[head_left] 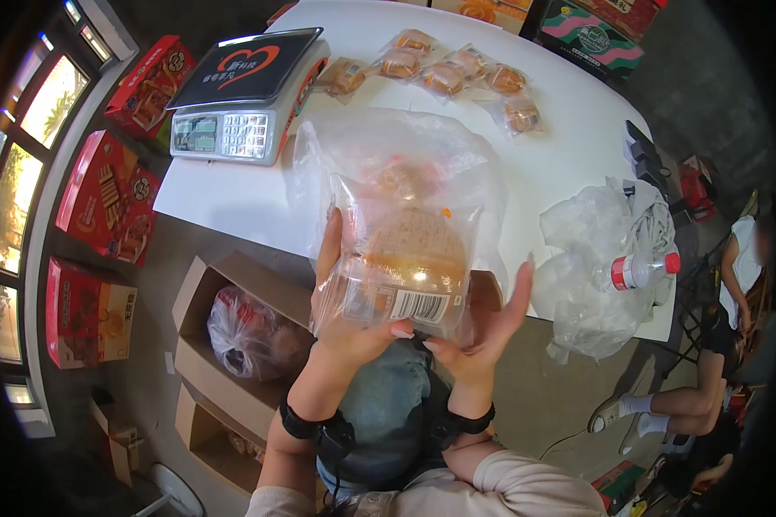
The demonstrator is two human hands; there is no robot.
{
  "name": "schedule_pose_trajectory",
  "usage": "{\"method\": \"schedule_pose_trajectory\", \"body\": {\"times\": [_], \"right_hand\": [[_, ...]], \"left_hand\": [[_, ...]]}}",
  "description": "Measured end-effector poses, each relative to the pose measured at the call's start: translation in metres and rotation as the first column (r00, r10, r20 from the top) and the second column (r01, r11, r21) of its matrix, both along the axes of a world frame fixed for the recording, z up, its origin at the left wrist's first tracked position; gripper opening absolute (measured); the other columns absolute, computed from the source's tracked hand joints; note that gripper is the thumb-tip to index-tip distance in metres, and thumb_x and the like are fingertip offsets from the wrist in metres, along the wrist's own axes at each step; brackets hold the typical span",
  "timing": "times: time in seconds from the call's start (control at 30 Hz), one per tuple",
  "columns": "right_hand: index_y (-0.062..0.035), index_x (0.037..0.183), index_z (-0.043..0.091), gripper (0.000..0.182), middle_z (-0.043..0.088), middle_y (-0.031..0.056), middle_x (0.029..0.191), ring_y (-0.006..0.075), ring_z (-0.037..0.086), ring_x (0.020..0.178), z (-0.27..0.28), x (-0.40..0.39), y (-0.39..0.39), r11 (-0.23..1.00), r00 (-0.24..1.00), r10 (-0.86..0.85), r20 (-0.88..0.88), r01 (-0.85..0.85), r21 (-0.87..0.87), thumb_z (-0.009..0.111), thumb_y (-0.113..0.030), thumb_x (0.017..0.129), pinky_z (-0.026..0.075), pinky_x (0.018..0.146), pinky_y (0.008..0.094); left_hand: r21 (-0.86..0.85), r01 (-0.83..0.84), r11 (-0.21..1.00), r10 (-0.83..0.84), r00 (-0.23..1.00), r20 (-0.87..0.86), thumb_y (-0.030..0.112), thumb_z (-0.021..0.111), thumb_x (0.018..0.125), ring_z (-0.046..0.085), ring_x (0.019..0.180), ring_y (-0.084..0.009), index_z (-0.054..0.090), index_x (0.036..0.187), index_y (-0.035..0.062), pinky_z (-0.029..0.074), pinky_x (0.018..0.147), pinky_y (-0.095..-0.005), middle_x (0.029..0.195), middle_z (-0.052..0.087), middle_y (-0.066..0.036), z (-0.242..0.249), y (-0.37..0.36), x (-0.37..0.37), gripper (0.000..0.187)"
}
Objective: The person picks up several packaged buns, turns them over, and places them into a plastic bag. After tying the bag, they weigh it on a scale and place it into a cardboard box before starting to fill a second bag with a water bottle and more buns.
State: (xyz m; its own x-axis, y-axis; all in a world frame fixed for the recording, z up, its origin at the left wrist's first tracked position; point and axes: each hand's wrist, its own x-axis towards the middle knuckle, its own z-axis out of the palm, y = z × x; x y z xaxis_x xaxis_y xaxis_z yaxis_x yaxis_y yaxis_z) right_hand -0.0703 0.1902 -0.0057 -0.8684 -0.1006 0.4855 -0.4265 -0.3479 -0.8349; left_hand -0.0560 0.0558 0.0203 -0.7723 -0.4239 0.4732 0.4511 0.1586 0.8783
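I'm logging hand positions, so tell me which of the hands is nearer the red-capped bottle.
Right. The right hand is left of the bottle and lower in view; the left hand is farther left, holding the packaged bun.

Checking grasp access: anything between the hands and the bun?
Only its clear wrapper, held in the left hand. Nothing else visible blocks the right hand; whether it touches is unclear. The bag shows behind the bun.

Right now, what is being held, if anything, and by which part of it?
A bagged bun, held by its left side and lower edge in the left hand. The right hand is open beside it; contact cannot be told.
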Motion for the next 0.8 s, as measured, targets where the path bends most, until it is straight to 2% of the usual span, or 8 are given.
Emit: {"method": "schedule_pose_trajectory", "body": {"times": [0.07, 0.13, 0.33, 0.43, 0.53, 0.6, 0.67, 0.8], "right_hand": [[0.0035, 0.134, 0.018, 0.098, 0.046, 0.0194, 0.118, 0.0259, 0.048, 0.107, -0.003, 0.0, 0.002, 0.998, 0.998, 0.001, -0.06, 0.003, 0.06, 0.079, -0.015, 0.059, 0.037, 0.089, 0.0363], [0.0054, 0.133, 0.024, 0.089, 0.043, 0.0221, 0.123, 0.0295, 0.045, 0.113, -0.002, 0.001, 0.002, 0.988, 1.0, -0.023, 0.012, 0.021, 0.154, 0.074, -0.026, 0.066, 0.035, 0.092, 0.0372], [0.0079, 0.129, 0.03, 0.078, 0.046, 0.0201, 0.116, 0.0279, 0.047, 0.106, 0.005, -0.002, -0.005, 0.977, 0.997, -0.046, -0.063, 0.058, 0.205, 0.061, -0.04, 0.076, 0.035, 0.091, 0.035], [0.0081, 0.13, 0.029, 0.079, 0.047, 0.0171, 0.11, 0.026, 0.048, 0.101, 0.008, -0.002, -0.004, 0.985, 0.998, -0.056, 0.004, 0.055, 0.161, 0.061, -0.04, 0.076, 0.035, 0.089, 0.0338], [0.008, 0.13, 0.028, 0.081, 0.046, 0.0147, 0.107, 0.0246, 0.048, 0.098, 0.012, -0.004, -0.002, 0.99, 0.997, -0.074, 0.008, 0.073, 0.123, 0.062, -0.041, 0.076, 0.035, 0.088, 0.0326], [0.0053, 0.13, 0.03, 0.079, 0.046, 0.0151, 0.109, 0.0259, 0.048, 0.1, 0.007, -0.003, 0.003, 0.989, 0.994, -0.085, -0.066, 0.092, 0.115, 0.067, -0.036, 0.073, 0.036, 0.088, 0.0348], [0.0046, 0.133, 0.021, 0.1, 0.028, 0.0183, 0.137, 0.0263, 0.035, 0.122, 0.002, 0.002, 0.005, 0.957, 0.981, -0.158, -0.114, 0.181, 0.228, 0.068, -0.053, 0.066, 0.03, 0.1, 0.0373], [0.0041, 0.131, 0.025, 0.084, 0.034, 0.0175, 0.133, 0.0258, 0.04, 0.118, -0.01, 0.005, 0.013, 0.94, 0.925, -0.178, -0.335, 0.261, 0.221, 0.063, -0.046, 0.076, 0.035, 0.096, 0.0368]], "left_hand": [[0.012, 0.007, 1.0, -0.007, 1.0, -0.009, 0.059, 0.072, 0.054, 0.045, 0.114, -0.0254, 0.014, 0.134, -0.0068, 0.034, 0.096, -0.0357, 0.129, 0.039, -0.02, -0.002, -0.001, -0.001, 0.119], [0.024, 0.015, 1.0, -0.014, 1.0, -0.019, 0.056, 0.074, 0.054, 0.047, 0.112, -0.0245, 0.013, 0.134, -0.0066, 0.036, 0.094, -0.0349, 0.126, 0.042, -0.019, -0.001, -0.001, 0.0, 0.118], [0.208, 0.079, 0.975, -0.079, 0.997, -0.009, 0.047, 0.08, 0.052, 0.048, 0.11, -0.024, 0.009, 0.134, -0.0066, 0.038, 0.092, -0.0334, 0.119, 0.049, -0.019, 0.006, 0.005, 0.0, 0.121], [0.137, 0.086, 0.987, -0.09, 0.996, 0.023, 0.054, 0.077, 0.054, 0.049, 0.11, -0.026, 0.01, 0.135, -0.007, 0.037, 0.093, -0.035, 0.116, 0.05, -0.019, 0.001, 0.0, -0.001, 0.121], [-0.094, 0.147, 0.985, -0.144, 0.989, 0.036, 0.064, 0.066, 0.06, 0.046, 0.112, -0.0274, 0.01, 0.135, -0.0081, 0.032, 0.096, -0.0364, 0.12, 0.047, -0.021, -0.004, -0.007, -0.002, 0.117], [0.01, 0.192, 0.981, -0.192, 0.98, 0.042, 0.07, 0.055, 0.065, 0.041, 0.117, -0.0299, 0.012, 0.134, -0.0093, 0.027, 0.098, -0.0367, 0.124, 0.042, -0.023, -0.002, -0.004, -0.001, 0.113], [-0.007, 0.234, 0.972, -0.234, 0.971, 0.039, 0.069, 0.054, 0.066, 0.04, 0.118, -0.0299, 0.012, 0.134, -0.0097, 0.027, 0.098, -0.0362, 0.126, 0.041, -0.024, -0.015, -0.01, 0.003, 0.112], [0.009, 0.242, 0.97, -0.242, 0.97, 0.004, 0.069, 0.055, 0.066, 0.043, 0.111, -0.0302, 0.013, 0.134, -0.0091, 0.03, 0.094, -0.0363, 0.124, 0.042, -0.024, -0.01, -0.005, 0.004, 0.112]]}}
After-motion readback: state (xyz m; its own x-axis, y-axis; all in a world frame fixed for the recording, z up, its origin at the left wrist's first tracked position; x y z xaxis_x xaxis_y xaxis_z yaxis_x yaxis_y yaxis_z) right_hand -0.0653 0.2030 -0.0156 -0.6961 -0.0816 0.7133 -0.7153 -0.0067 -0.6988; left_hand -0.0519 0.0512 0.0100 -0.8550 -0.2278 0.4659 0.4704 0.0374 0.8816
